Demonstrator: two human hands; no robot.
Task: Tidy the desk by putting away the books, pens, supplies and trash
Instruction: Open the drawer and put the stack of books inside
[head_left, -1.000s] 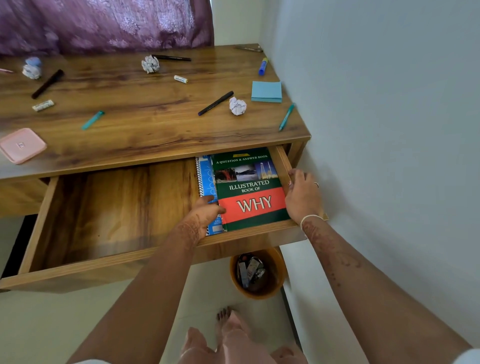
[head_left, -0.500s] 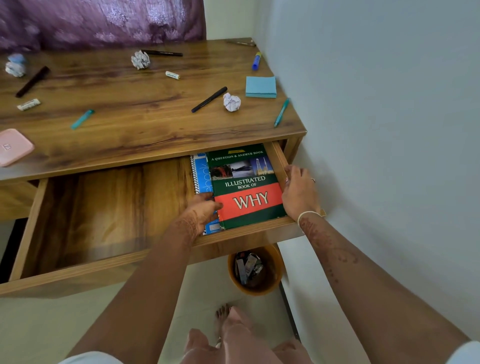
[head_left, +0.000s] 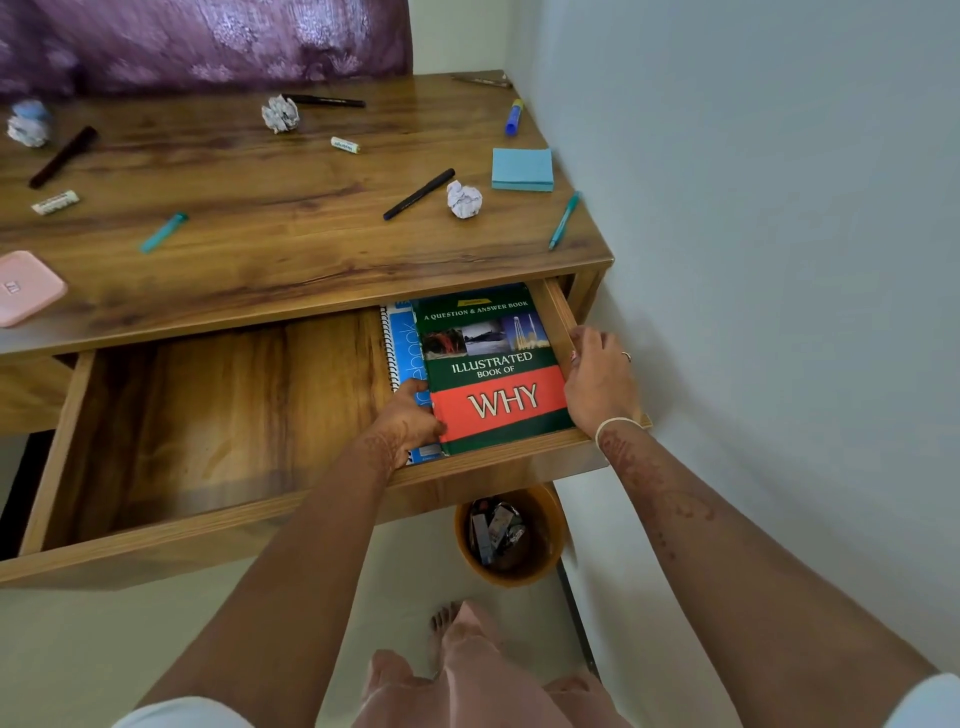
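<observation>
In the open drawer (head_left: 208, 415), the left hand (head_left: 410, 423) curls its fingers around the left edge of the green Illustrated Book of Why (head_left: 493, 374). The book lies on a blue spiral notebook (head_left: 402, 343) in the drawer's right corner. The right hand (head_left: 597, 382) clasps its right edge.

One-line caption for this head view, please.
Left hand and right hand hold the Illustrated Book of Why by its edges, on a blue spiral notebook in the open desk drawer.
</observation>
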